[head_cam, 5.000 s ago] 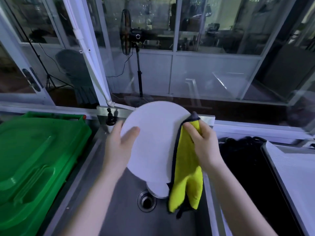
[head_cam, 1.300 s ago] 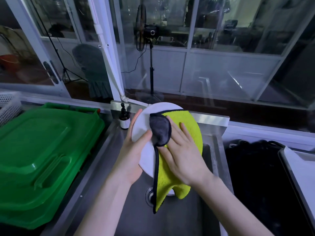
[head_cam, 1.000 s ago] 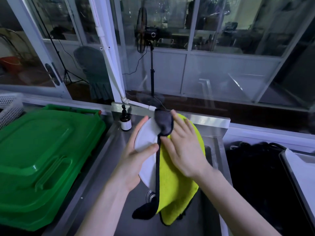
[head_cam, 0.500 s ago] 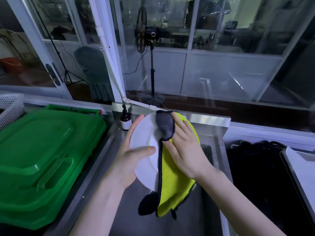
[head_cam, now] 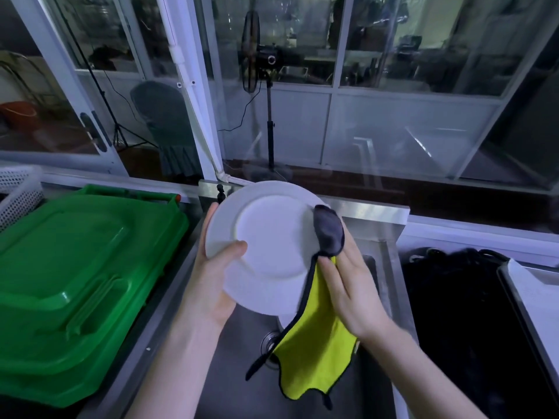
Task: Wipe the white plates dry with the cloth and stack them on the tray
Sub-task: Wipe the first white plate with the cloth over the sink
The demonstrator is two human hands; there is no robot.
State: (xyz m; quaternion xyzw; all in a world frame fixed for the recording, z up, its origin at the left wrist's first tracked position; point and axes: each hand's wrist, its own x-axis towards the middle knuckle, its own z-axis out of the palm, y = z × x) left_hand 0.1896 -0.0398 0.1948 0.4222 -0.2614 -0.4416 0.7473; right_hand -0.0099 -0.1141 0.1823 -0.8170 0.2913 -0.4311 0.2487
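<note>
A white plate (head_cam: pixel 269 237) is held tilted above the steel sink (head_cam: pixel 242 373), its face turned toward me. My left hand (head_cam: pixel 211 276) grips its left rim, thumb on the face and fingers behind. My right hand (head_cam: pixel 348 279) holds the yellow cloth (head_cam: pixel 317 349) with a grey backing against the plate's right edge; the thumb pinches the cloth and the fingers lie behind it. The cloth's grey corner folds over the rim and its yellow tail hangs down over the drain. Another white plate edge (head_cam: pixel 284 320) shows just under the held plate.
A large green plastic lid or bin (head_cam: pixel 75 282) fills the counter on the left, with a white perforated basket (head_cam: pixel 18 192) behind it. A small pump bottle (head_cam: pixel 220 193) stands at the sink's back edge. A black area (head_cam: pixel 453 313) and a white tray edge (head_cam: pixel 532 297) lie to the right.
The plate has tipped to face me, and the cloth has slid from covering its right half to just the right edge. My right hand moved right and down with it.
</note>
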